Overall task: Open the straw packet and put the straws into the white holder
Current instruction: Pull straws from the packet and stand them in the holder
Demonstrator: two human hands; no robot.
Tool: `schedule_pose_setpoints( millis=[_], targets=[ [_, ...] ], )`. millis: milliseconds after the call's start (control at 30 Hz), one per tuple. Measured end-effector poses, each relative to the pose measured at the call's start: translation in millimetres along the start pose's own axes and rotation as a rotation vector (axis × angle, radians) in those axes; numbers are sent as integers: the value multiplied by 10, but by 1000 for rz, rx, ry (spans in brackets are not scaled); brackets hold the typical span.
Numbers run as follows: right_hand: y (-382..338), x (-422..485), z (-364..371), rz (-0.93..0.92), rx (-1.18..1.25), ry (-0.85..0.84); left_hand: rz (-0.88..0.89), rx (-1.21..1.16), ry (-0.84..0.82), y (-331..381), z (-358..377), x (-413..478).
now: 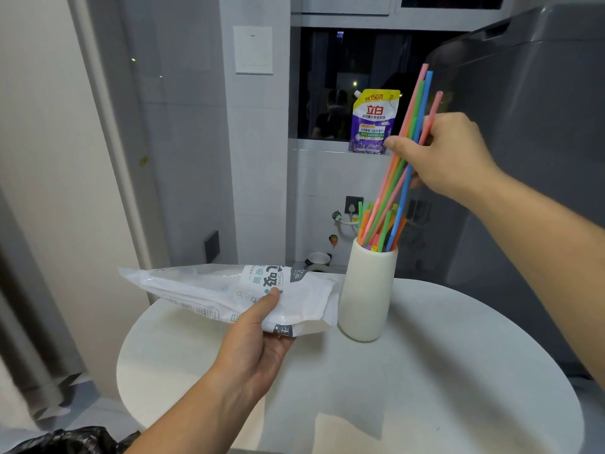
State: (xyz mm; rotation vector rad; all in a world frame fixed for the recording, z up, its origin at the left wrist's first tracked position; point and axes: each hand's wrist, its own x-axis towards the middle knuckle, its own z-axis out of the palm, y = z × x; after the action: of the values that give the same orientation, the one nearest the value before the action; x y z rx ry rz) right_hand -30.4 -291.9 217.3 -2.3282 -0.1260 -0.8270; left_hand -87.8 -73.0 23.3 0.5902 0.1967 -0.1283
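Observation:
A white ribbed holder stands upright on the round white table, with several shorter coloured straws sticking out of its mouth. My right hand grips a bunch of long coloured straws above the holder; they slant down to the left and their lower ends are inside the holder's mouth. My left hand holds the white plastic straw packet just left of the holder, thumb on top. The packet looks flat and lies nearly level above the table.
A dark grey appliance rises close behind my right hand. A purple and yellow detergent pouch stands on the window ledge. A black bag lies at the bottom left. Grey wall and a curtain fill the left side.

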Motion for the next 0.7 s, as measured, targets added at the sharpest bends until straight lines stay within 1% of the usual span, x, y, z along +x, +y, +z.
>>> schedule_pose_setpoints(
  millis=[267,433,567,700],
  targets=[
    [-1,92,-75,1,-17,-118,6,-4,5,2,2,1],
    [-3,101,-70,-11,-10,-139,-2,15,-4,9,-2,2],
    [-2,92,-62,-29,-13,-198,-4,16,-9,10,-1,2],
    [9,113,-85,-38,-27,-197,-3,16,-9,8,-8,8]
  ],
)
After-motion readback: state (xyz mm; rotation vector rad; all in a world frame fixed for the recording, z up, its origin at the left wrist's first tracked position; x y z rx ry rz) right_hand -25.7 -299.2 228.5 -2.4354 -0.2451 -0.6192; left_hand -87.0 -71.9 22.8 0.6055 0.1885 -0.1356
